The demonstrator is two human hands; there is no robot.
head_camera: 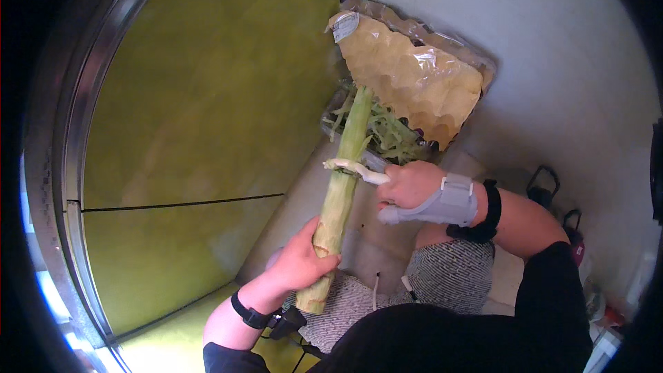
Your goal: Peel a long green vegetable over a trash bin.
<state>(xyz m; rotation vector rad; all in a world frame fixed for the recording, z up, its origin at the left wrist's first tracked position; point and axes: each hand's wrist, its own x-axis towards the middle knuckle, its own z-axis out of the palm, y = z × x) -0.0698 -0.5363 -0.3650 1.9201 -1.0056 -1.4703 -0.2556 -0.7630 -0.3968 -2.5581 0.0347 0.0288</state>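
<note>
A long, pale green stem vegetable (pixel 339 186), probably celtuce, slants away from my lap. My left hand (pixel 305 259) grips its thick lower part, thumb across the top. In my right hand (pixel 414 184) is the handle of a white peeler (pixel 357 168). Its head lies across the stem about midway up. Below the peeler the surface is pale, and above it greener, with a loose strip at the edge. The stem's far end hangs over a heap of green peelings (pixel 391 132) in a clear plastic container (pixel 331 127).
Behind the peelings, a plastic-wrapped moulded tray (pixel 414 67) with a label leans at the white wall (pixel 544 62). Green cabinet panels (pixel 207 88) rise on the left. Bottles with black loop handles (pixel 544 186) stand at the right. A wrist brace (pixel 440 202) covers my right wrist.
</note>
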